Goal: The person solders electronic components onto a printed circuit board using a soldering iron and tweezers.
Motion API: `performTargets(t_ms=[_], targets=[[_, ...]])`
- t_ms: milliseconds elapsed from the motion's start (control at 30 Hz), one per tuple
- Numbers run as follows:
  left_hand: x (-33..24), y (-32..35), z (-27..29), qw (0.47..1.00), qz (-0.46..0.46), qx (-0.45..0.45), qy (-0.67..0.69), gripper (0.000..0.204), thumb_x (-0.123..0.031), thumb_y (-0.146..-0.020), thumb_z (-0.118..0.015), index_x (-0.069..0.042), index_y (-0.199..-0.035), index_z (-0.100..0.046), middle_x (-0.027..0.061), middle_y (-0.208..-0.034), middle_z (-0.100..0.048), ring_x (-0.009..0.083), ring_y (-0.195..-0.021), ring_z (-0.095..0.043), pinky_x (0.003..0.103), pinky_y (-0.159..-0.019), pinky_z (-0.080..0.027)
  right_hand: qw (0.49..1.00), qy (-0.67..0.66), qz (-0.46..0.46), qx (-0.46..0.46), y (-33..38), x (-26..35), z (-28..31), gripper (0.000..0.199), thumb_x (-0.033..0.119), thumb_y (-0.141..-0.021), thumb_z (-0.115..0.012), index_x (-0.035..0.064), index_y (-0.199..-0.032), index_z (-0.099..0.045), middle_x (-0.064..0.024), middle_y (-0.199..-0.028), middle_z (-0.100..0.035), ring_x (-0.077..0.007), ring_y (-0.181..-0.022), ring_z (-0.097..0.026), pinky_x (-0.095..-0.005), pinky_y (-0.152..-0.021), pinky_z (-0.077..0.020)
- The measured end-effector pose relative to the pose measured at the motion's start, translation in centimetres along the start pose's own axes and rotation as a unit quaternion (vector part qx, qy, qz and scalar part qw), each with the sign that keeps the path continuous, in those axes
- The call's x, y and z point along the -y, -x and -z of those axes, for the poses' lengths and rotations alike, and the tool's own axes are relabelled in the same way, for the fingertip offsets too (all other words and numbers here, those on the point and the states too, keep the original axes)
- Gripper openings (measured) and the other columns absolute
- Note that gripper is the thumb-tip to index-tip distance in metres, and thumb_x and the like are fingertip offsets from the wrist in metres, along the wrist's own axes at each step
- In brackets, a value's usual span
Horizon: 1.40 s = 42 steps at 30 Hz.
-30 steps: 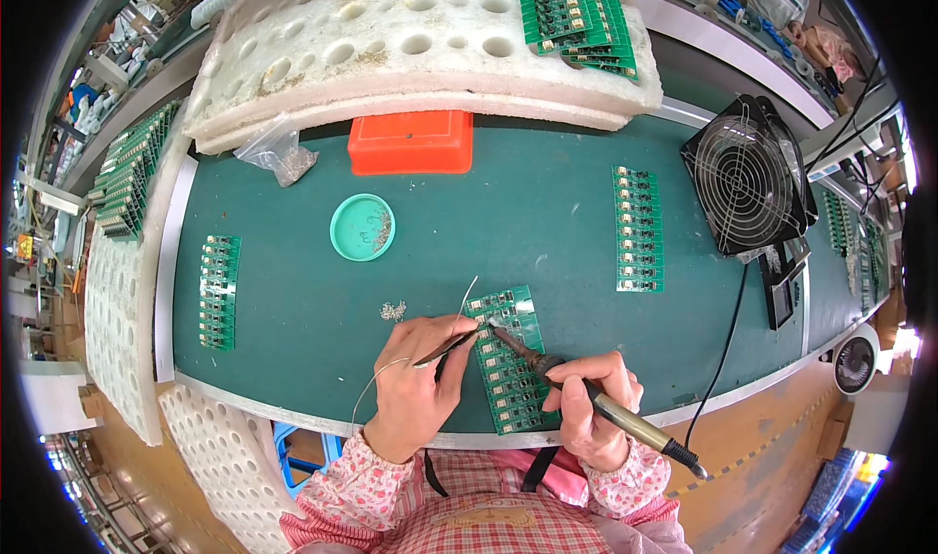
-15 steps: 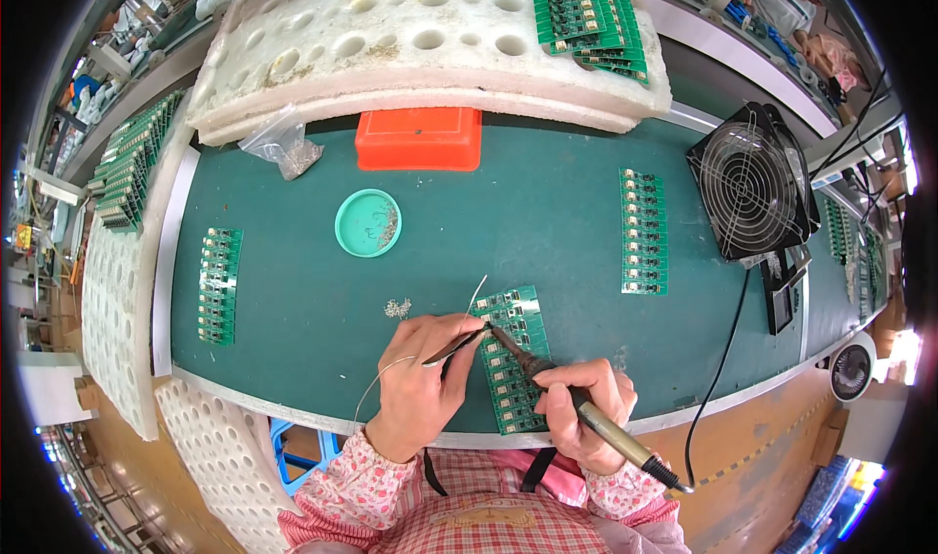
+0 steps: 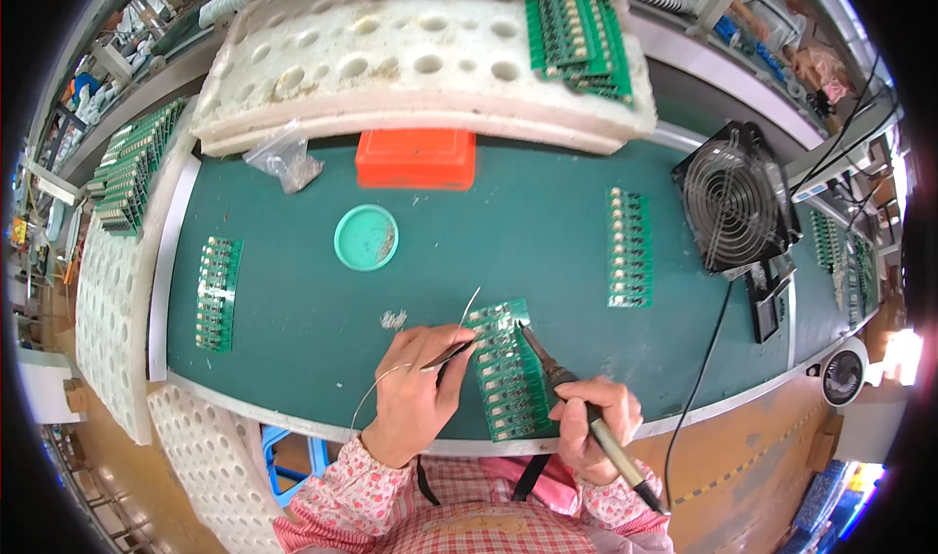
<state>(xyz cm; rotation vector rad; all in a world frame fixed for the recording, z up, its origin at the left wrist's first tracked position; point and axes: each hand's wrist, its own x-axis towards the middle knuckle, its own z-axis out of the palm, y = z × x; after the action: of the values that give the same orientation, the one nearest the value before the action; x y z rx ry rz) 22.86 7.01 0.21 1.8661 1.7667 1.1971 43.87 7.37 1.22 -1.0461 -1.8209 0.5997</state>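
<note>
A green panel of small circuit boards (image 3: 510, 390) lies at the near edge of the bench, slightly tilted. My left hand (image 3: 415, 390) is closed round dark tweezers (image 3: 449, 352) at the panel's left edge. A thin solder wire (image 3: 472, 305) runs through the same fingers, its free end pointing up past the panel's top left corner. My right hand (image 3: 601, 419) grips a soldering iron (image 3: 618, 452). The iron's tip is at the upper right of the panel; whether it touches cannot be made out. Small pale parts (image 3: 393, 319) lie beyond my left hand.
Other board panels lie at left (image 3: 217, 295) and right (image 3: 630, 246). Further back are a round turquoise dish (image 3: 339, 238) of small parts, an orange box (image 3: 415, 158), a plastic bag (image 3: 285, 158) and a foam block (image 3: 391, 114) bearing boards. A black fan (image 3: 733, 202) stands right, near the iron's cord (image 3: 696, 388).
The iron's tip has moved right, away from the tweezers' tips, to the panel's upper right side. My left hand keeps its hold on tweezers and wire. The whole view has shifted slightly.
</note>
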Motion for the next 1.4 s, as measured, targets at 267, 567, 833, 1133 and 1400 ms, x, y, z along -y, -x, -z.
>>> performTargets(t_ms=[267, 567, 833, 1133, 1400], targets=[[0.5, 1.1, 0.3, 1.0, -0.01, -0.021, -0.005, 0.021, -0.002, -0.083, -0.075, -0.006, -0.102, -0.07, 0.0069, -0.094, -0.073, 0.0279, -0.084, -0.069, 0.037, -0.078, -0.053, 0.992, 0.105, 0.014, 0.074, 0.4, 0.7, -1.6, 0.051, 0.008, -0.077, -0.083, 0.0085, -0.124, -0.064, -0.0136, -0.101, -0.065, -0.0305, -0.086, -0.065, -0.0386, -0.077, -0.0536], [1.5, 1.7, 3.5, 0.993, 0.008, -0.111, -0.037, 0.019, 0.0, -0.082, -0.074, -0.007, -0.1, -0.072, 0.0061, -0.095, -0.074, 0.0287, -0.087, -0.066, 0.037, -0.078, -0.051, 0.977, 0.171, 0.035, 0.119, -0.1, 1.8, -2.9, 0.065, 0.015, -0.074, -0.086, 0.0054, -0.131, -0.057, -0.0172, -0.112, -0.062, -0.0358, -0.098, -0.062, -0.0444, -0.089, -0.0499], [3.1, 1.9, 4.3, 0.989, 0.019, -0.141, -0.033, 0.016, 0.0, -0.084, -0.073, -0.006, -0.099, -0.072, 0.0069, -0.092, -0.074, 0.0267, -0.084, -0.066, 0.036, -0.078, -0.049, 0.985, 0.141, 0.001, 0.098, 0.3, 2.0, -3.3, 0.064, 0.011, -0.075, -0.084, 0.0039, -0.133, -0.057, -0.0191, -0.111, -0.064, -0.0358, -0.095, -0.064, -0.0431, -0.084, -0.0507], [3.7, 1.7, 4.3, 0.992, -0.011, -0.118, -0.042, 0.016, 0.001, -0.082, -0.076, -0.005, -0.095, -0.07, 0.0031, -0.096, -0.074, 0.0212, -0.079, -0.068, 0.034, -0.077, -0.046, 0.984, 0.149, -0.014, 0.1, 0.2, 1.3, -3.4, 0.065, 0.01, -0.076, -0.084, 0.002, -0.134, -0.054, -0.0195, -0.111, -0.065, -0.0349, -0.094, -0.064, -0.0421, -0.084, -0.0503], [3.6, 2.1, 4.0, 0.992, 0.008, -0.106, -0.063, 0.014, 0.003, -0.08, -0.075, -0.004, -0.091, -0.069, 0.0042, -0.097, -0.074, 0.0228, -0.077, -0.067, 0.035, -0.074, -0.046, 0.984, 0.143, -0.023, 0.101, 0.5, 1.1, -3.2, 0.065, 0.01, -0.077, -0.083, 0.0014, -0.134, -0.054, -0.019, -0.111, -0.065, -0.0347, -0.093, -0.063, -0.042, -0.082, -0.0498]])
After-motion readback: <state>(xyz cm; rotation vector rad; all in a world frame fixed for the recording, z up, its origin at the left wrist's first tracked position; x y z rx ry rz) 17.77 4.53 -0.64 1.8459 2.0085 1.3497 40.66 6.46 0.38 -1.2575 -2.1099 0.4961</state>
